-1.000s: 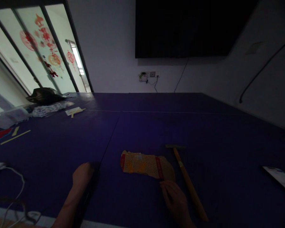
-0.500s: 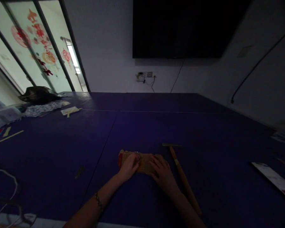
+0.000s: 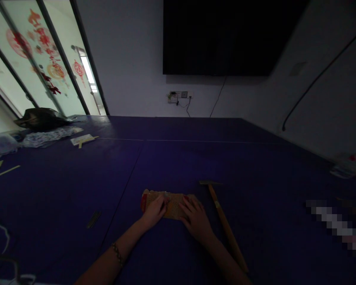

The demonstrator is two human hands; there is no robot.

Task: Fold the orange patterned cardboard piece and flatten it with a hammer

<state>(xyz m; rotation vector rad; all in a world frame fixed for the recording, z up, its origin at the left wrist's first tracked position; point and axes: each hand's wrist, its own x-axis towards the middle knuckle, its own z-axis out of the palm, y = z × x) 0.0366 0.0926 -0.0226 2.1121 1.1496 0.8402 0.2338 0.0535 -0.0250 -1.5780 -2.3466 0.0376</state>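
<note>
A tan, rough-textured oblong piece (image 3: 174, 211) with red at its ends lies on the purple table in front of me. My left hand (image 3: 156, 210) rests on its left part, thumb and fingers pinched together. By those fingertips is a tiny pale glint; what they pinch is too small and dark to make out. Over the right end of the tan piece, my right hand (image 3: 196, 219) lies with fingers spread, holding nothing and covering that end. Just right of it is a hammer (image 3: 225, 222) with a wooden handle, its thin metal head pointing away from me.
Several thin dark sticks (image 3: 93, 219) lie to the left on the purple tabletop (image 3: 172, 162). A white cable (image 3: 6, 237) curls at the near left. Farther back are a dark bag (image 3: 41, 118) and a small white box (image 3: 82, 139). A pixelated flat item lies at the right.
The view has shifted slightly, so everything sits a bit farther left. Both hands stay on the tan piece in nearly the same pose.
</note>
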